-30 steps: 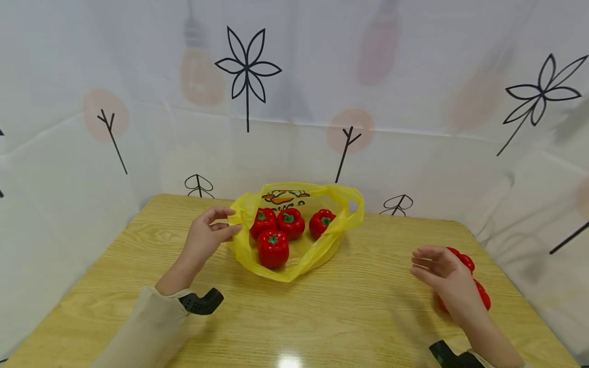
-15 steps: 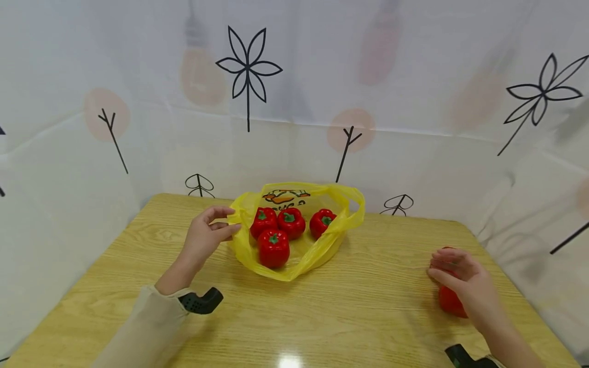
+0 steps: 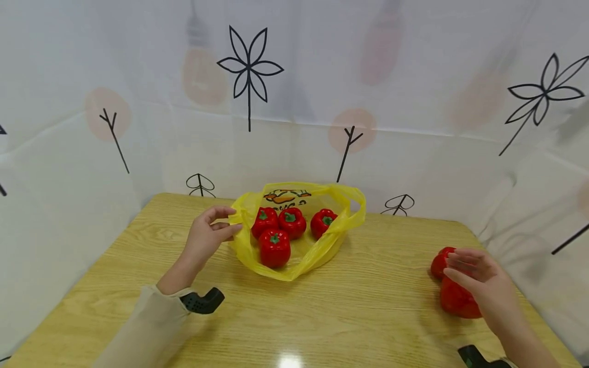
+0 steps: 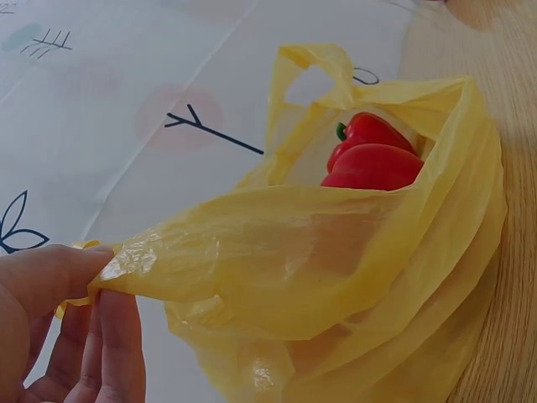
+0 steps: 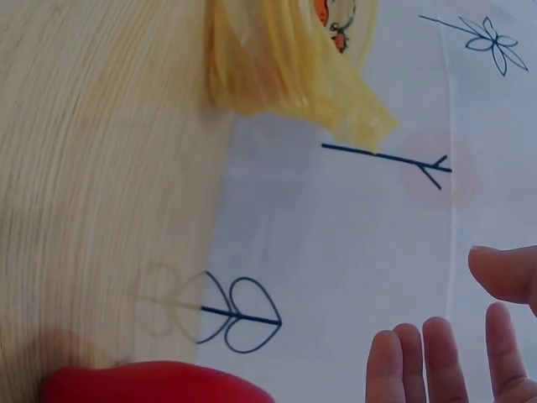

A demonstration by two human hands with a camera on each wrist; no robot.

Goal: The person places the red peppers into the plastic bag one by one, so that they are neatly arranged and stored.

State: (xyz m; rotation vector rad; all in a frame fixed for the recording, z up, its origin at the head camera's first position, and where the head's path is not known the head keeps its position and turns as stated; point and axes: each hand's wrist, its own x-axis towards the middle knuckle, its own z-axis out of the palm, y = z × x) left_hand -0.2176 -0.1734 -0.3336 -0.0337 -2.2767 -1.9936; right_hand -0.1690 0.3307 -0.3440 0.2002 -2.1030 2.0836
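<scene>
A yellow plastic bag [image 3: 317, 255] stands with its mouth spread at the middle of the table, several red bell peppers [image 3: 274, 249] inside. My left hand [image 3: 209, 232] pinches the bag's left edge between thumb and fingers; the left wrist view shows the film [image 4: 268, 243] stretched from that pinch. At the right, my right hand [image 3: 483, 281] hovers over two red bell peppers [image 3: 455, 299], partly hiding them. Its fingers are relaxed and hold nothing. In the right wrist view its fingertips [image 5: 436, 353] are apart from the red pepper [image 5: 159, 386] at the bottom edge.
The wooden table [image 3: 349, 317] carries everything. A white cloth [image 3: 294, 153] printed with plants hangs behind it and along both sides. The bag's loop handle [image 3: 356, 204] stands up at its right.
My right hand has moved rightward across the loose peppers, showing more of their left sides. The left hand keeps its pinch on the bag in the same place.
</scene>
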